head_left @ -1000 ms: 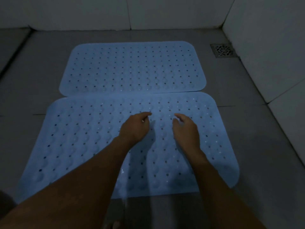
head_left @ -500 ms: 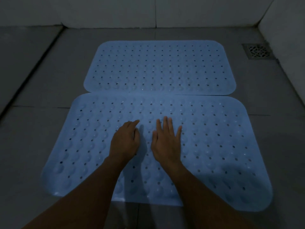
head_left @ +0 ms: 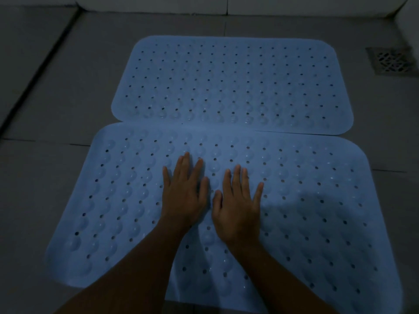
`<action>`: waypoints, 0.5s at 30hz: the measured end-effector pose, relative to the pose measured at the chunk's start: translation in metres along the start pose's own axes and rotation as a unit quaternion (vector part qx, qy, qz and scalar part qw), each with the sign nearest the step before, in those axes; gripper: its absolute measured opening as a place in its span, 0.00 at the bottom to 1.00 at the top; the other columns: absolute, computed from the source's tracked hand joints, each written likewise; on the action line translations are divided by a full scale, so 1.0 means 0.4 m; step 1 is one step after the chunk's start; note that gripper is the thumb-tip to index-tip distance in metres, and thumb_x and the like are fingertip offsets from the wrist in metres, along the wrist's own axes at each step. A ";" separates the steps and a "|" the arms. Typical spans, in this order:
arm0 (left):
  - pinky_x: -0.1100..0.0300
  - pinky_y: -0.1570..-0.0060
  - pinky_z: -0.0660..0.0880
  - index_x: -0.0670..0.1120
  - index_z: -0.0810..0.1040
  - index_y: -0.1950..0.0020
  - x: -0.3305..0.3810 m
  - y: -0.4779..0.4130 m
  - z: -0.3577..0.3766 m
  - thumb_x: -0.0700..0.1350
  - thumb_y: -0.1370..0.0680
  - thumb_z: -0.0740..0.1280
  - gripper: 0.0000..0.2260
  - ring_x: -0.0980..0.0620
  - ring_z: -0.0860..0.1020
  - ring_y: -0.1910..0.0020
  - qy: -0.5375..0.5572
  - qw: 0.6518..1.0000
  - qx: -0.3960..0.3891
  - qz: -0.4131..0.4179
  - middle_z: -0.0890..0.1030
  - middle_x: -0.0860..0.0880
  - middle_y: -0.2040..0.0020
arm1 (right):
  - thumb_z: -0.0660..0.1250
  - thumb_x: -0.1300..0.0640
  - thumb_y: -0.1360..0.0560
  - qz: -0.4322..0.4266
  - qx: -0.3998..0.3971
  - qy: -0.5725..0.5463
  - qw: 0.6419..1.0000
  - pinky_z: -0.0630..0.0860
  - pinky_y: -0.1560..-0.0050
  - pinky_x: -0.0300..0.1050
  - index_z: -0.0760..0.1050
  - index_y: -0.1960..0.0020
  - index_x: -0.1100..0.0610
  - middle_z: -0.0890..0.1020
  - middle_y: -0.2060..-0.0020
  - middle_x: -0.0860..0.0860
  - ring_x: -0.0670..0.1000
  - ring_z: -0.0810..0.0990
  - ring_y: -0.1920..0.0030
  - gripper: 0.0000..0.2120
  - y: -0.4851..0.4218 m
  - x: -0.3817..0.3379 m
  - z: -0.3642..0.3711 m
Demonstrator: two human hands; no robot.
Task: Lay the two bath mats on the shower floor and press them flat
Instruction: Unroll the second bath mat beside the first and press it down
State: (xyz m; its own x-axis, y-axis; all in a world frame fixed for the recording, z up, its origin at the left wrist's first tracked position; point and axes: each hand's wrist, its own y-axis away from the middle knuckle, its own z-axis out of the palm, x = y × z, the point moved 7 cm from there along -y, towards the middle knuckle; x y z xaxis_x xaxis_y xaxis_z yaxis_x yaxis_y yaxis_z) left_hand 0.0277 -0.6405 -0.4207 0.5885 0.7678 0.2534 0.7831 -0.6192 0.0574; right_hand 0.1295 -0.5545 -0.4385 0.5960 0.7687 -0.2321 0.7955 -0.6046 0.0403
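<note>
Pressing palms-down with fingers spread, the left hand and right hand lay side by side on the near mat — the far mat just beyond, both on the tiled floor.

The grey tiled shower floor carries two pale blue perforated mats whose long edges touch. The far mat lies toward the floor's far edge, the near mat toward its near edge. A drain grate sits in the far right corner.

Left hand and right hand lie flat, side by side, on the near mat. The far mat sits at twelve o'clock, edges touching. A floor drain lies at two o'clock.
</note>
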 end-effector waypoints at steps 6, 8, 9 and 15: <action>0.41 0.26 0.36 0.54 0.47 0.22 -0.001 0.027 0.050 0.58 0.20 0.39 0.26 0.52 0.39 0.22 -0.033 0.999 -0.026 -0.002 0.44 0.48 0.21 | 0.43 0.44 0.19 0.005 -0.006 0.003 1.000 0.47 0.26 0.66 0.49 0.22 0.56 0.50 0.22 0.55 0.54 0.44 0.22 0.29 -0.005 0.003 0.013; 0.42 0.26 0.36 0.53 0.48 0.22 0.000 0.033 0.049 0.57 0.20 0.39 0.26 0.52 0.39 0.22 -0.029 0.999 -0.015 -0.004 0.45 0.48 0.21 | 0.42 0.44 0.19 0.008 -0.001 -0.004 1.000 0.47 0.26 0.66 0.49 0.22 0.55 0.50 0.22 0.55 0.54 0.44 0.22 0.29 -0.005 0.002 0.012; 0.42 0.26 0.36 0.53 0.48 0.21 0.000 0.037 0.049 0.57 0.19 0.40 0.26 0.52 0.40 0.22 -0.029 1.000 -0.010 -0.005 0.45 0.48 0.21 | 0.43 0.44 0.19 0.009 0.002 -0.009 1.000 0.47 0.26 0.66 0.50 0.22 0.55 0.51 0.22 0.55 0.54 0.45 0.22 0.29 -0.004 0.003 0.009; 0.44 0.25 0.39 0.52 0.44 0.21 -0.008 0.050 0.054 0.55 0.18 0.42 0.26 0.53 0.39 0.22 -0.024 0.999 0.005 -0.021 0.44 0.48 0.21 | 0.45 0.44 0.19 0.011 0.005 -0.005 1.000 0.47 0.26 0.65 0.51 0.22 0.55 0.51 0.22 0.55 0.54 0.45 0.22 0.29 -0.002 0.004 0.009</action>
State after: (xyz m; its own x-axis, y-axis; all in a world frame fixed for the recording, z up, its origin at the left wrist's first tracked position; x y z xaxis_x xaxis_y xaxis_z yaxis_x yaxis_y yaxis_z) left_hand 0.0457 -0.6516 -0.4414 0.5643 0.7998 0.2048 0.8087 -0.5854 0.0577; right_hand 0.1294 -0.5537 -0.4425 0.6120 0.7530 -0.2416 0.7810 -0.6235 0.0351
